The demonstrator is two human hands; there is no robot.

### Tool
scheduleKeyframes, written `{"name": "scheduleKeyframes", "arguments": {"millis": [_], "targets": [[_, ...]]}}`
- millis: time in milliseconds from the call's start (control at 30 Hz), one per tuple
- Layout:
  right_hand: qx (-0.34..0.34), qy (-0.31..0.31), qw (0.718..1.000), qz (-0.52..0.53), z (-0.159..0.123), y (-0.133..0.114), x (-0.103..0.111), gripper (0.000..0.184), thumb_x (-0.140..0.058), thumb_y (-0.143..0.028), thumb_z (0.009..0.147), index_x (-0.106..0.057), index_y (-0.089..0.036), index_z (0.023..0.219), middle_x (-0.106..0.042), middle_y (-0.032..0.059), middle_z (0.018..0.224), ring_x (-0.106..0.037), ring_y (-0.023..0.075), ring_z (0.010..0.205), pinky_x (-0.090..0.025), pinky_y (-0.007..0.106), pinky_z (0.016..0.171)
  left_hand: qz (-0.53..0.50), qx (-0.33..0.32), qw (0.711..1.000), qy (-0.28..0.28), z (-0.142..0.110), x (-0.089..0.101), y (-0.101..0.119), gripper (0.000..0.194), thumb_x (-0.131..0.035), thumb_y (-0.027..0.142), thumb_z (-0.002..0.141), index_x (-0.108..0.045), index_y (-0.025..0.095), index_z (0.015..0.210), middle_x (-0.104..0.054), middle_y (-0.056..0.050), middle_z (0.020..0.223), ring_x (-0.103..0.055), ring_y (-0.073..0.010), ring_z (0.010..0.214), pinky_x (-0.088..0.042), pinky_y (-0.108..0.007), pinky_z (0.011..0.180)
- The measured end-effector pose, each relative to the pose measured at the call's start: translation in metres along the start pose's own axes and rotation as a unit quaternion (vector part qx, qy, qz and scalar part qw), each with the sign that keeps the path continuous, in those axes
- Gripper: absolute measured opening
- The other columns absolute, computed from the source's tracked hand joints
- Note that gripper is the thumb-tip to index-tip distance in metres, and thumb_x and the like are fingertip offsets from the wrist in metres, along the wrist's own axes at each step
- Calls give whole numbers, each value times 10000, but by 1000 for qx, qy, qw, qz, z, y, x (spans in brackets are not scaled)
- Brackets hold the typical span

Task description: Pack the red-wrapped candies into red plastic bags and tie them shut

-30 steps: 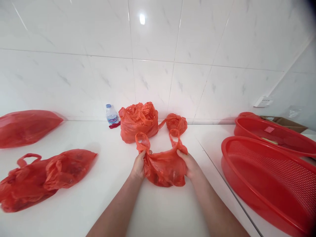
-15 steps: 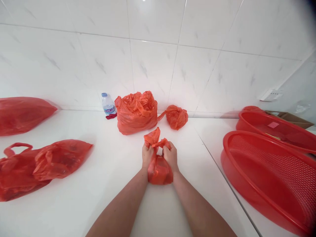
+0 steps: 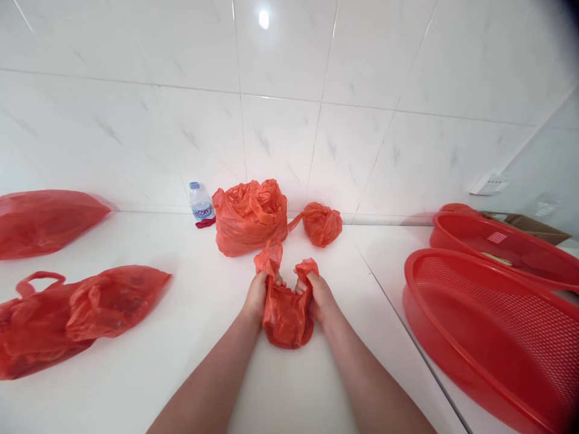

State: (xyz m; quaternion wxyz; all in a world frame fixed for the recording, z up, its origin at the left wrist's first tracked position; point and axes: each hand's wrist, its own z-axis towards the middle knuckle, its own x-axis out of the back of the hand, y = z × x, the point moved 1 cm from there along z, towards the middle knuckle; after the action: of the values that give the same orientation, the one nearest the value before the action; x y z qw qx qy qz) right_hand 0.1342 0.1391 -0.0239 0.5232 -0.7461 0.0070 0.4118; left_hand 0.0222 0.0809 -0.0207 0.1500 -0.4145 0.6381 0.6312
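Note:
A small red plastic bag point(image 3: 289, 319) stands in front of me on the white table, with something inside that I cannot make out. My left hand point(image 3: 259, 293) is closed around its left handle, the loose end sticking up above the fist. On the other side, my right hand point(image 3: 319, 292) grips the right handle. Between the two hands the bag's top edge is spread. Just behind it sit a bulky red plastic bag point(image 3: 251, 223) with a crumpled top and a smaller bunched red bag point(image 3: 322, 224).
Two red plastic baskets point(image 3: 470, 337) stand at the right, beyond a seam in the table, with a cardboard box point(image 3: 534, 228) behind. Filled red bags point(image 3: 104, 307) lie at the left. A water bottle point(image 3: 200, 202) stands by the tiled wall point(image 3: 280, 138).
The hands have drawn the bag's two handles apart; before, they were crossed between the fists. The view has tilted slightly upward.

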Motion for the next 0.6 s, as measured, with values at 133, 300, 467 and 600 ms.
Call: {"name": "scheduleKeyframes", "arguments": {"millis": [133, 300, 467, 600], "targets": [[-16, 9, 993, 115, 5, -13, 15, 269, -711, -393, 670, -509, -216, 648, -551, -12, 606, -567, 163, 661, -475, 314, 679, -68, 32, 996, -43, 1, -2, 5, 437, -630, 397, 724, -293, 201, 528, -340, 57, 459, -400, -85, 449, -398, -224, 484], [-14, -5, 996, 93, 9, -19, 19, 357, -712, -311, 662, -390, -219, 538, -448, -45, 499, -496, 128, 540, -472, 302, 644, -98, 71, 992, -43, 7, 0, 3, 528, -613, 497, 754, -229, 214, 528, -238, 77, 430, -273, -65, 377, -263, -209, 375], [-54, -54, 997, 16, 9, -7, 5, 467, -542, -624, 758, -414, -217, 567, -244, -95, 395, -218, 71, 371, -327, 231, 439, -24, 27, 998, -43, 15, 7, 2, 375, -631, 424, 759, -381, 193, 604, -213, 104, 429, -201, -45, 358, -211, -181, 367], [-21, -74, 994, -75, 4, 2, -5, 474, -542, -646, 760, -605, -195, 887, -397, -81, 444, -299, 69, 378, -286, 213, 422, 14, 5, 999, -39, 17, 6, -3, 297, -652, 347, 749, -442, 179, 623, -302, 94, 421, -249, -39, 350, -217, -185, 363]]}}
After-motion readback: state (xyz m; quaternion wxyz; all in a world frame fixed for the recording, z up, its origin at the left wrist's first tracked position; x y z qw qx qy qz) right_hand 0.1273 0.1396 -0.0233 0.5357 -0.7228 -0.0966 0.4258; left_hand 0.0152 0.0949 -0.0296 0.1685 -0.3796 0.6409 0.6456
